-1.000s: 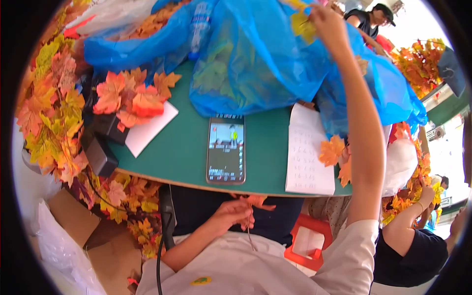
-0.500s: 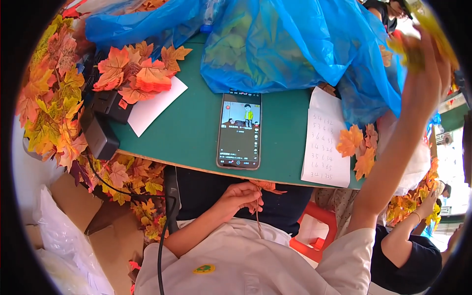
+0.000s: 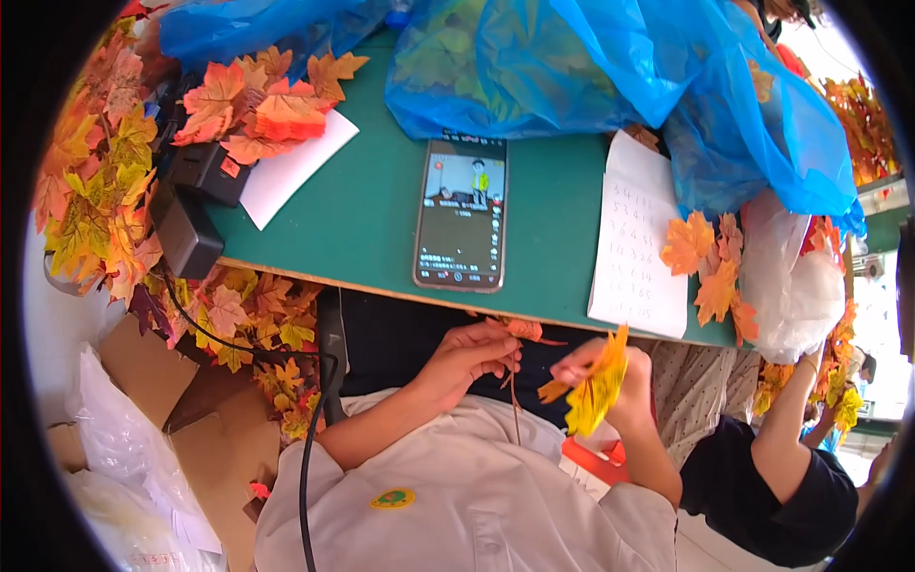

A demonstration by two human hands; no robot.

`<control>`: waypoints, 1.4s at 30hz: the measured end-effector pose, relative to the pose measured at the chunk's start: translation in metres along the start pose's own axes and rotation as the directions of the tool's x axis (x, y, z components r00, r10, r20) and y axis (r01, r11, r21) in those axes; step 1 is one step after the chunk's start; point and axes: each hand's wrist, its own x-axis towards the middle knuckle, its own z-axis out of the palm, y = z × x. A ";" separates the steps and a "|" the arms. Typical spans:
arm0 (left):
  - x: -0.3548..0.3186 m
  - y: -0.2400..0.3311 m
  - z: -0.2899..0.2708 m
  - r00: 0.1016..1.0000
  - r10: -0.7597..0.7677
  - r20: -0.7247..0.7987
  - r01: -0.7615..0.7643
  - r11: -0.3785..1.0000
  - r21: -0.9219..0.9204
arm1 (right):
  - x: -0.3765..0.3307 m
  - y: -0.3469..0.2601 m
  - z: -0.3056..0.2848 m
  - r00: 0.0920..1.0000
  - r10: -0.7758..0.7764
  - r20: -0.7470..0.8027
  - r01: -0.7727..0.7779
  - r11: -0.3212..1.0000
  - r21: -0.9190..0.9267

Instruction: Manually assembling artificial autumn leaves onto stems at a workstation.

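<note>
The phone [image 3: 460, 217] lies on the desk [image 3: 548, 253], beside a blue bag [image 3: 534, 71]. On the phone's near side, the left hand [image 3: 469, 357] has its grip pinching a thin stem [image 3: 515, 398]; farther right of the phone, the right hand [image 3: 632, 386] pinches yellow leaves [image 3: 599, 389].

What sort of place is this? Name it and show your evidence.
Likely a craft workroom: artificial-looking leaves crowd the left, a blue plastic bag with leaves inside lies on the green table, and another person's black sleeve shows at right.
</note>
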 end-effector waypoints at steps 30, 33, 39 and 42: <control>0.001 0.016 0.043 1.000 0.002 0.012 -0.004 0.995 0.101 | 0.007 0.051 0.018 0.984 0.026 -0.177 0.044 0.923 0.382; 0.001 0.015 0.043 1.000 0.015 0.003 -0.015 0.993 0.119 | 0.007 0.055 0.015 0.988 0.076 -0.134 -0.022 0.930 0.368; 0.000 0.014 0.043 0.998 0.069 0.016 -0.071 0.984 0.164 | 0.003 0.056 0.011 0.991 0.100 -0.091 -0.060 0.927 0.370; -0.002 0.012 0.039 0.996 0.068 0.065 -0.080 0.976 0.203 | 0.002 0.059 0.011 0.986 0.141 -0.093 -0.091 0.908 0.408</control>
